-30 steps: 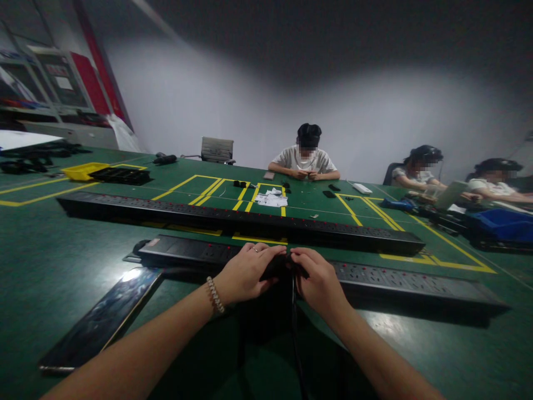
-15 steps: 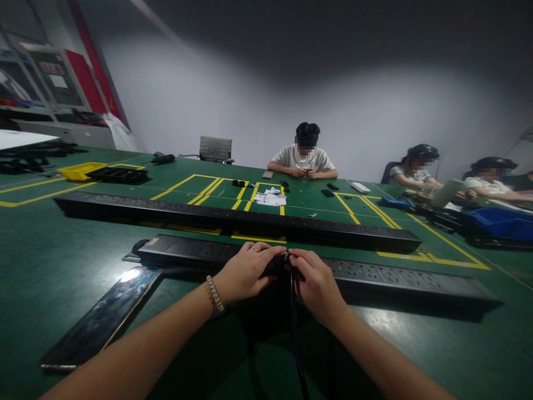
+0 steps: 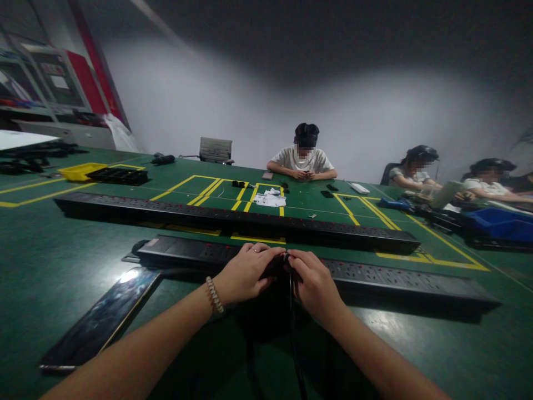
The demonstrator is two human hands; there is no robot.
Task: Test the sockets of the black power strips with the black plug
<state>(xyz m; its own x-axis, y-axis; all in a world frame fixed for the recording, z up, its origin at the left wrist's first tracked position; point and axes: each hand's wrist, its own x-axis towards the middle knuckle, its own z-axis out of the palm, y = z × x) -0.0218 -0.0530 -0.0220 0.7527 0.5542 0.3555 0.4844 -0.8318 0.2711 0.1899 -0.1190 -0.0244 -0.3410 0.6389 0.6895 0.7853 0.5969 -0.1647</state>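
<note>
Before me lies a long black power strip, with rows of sockets and small red marks along its top. At its middle my two hands meet fingertip to fingertip. My right hand pinches the end of a black cable, which hangs down toward me. My left hand, wearing a ring and a beaded bracelet, is closed with its thumb below the fingers. Something dark is between them, too shadowed to make out. Whether the cable end touches the strip is hidden by my fingers.
A second long power strip lies just beyond. A phone rests at the left. Farther off are a yellow tray, a black tray, white papers and a blue bin. Several people sit around the green table.
My right hand has shifted very slightly to the left at the cable end. My left hand and the strips stay practically where they were.
</note>
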